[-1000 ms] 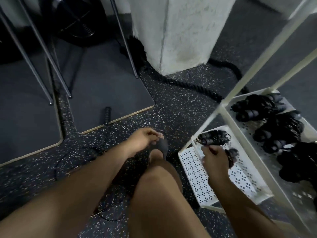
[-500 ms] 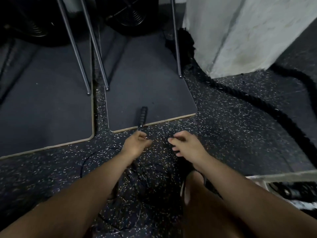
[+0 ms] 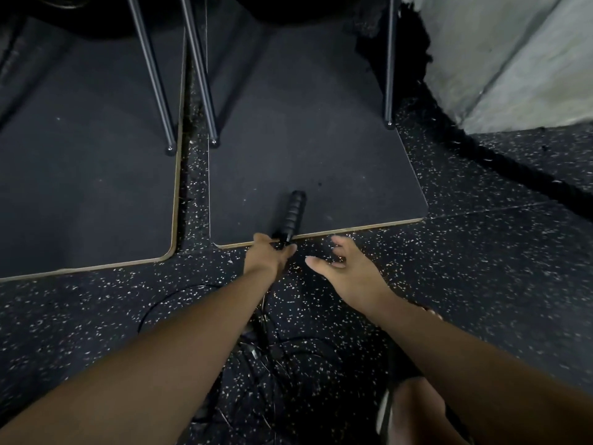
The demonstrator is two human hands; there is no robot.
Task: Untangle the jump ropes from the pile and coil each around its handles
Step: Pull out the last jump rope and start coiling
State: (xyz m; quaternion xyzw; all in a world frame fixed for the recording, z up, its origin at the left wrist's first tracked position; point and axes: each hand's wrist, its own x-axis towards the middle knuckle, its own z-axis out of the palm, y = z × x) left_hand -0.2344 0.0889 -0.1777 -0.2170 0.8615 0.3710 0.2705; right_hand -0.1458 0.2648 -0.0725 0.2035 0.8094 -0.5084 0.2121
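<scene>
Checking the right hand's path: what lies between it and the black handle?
Only bare speckled floor separates right hand from handle, per the head view.

Bare left hand [image 3: 268, 255], bare right hand [image 3: 345, 271], bare forearms [image 3: 167, 358], dark sandal [image 3: 385, 412]

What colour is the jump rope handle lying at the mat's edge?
Black, with a ribbed grip. The jump rope handle shows best in the head view.

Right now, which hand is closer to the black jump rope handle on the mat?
Left. The left hand pinches the near end of the handle at the edge of the mat; the right hand hovers open to its right, not touching it.
</scene>
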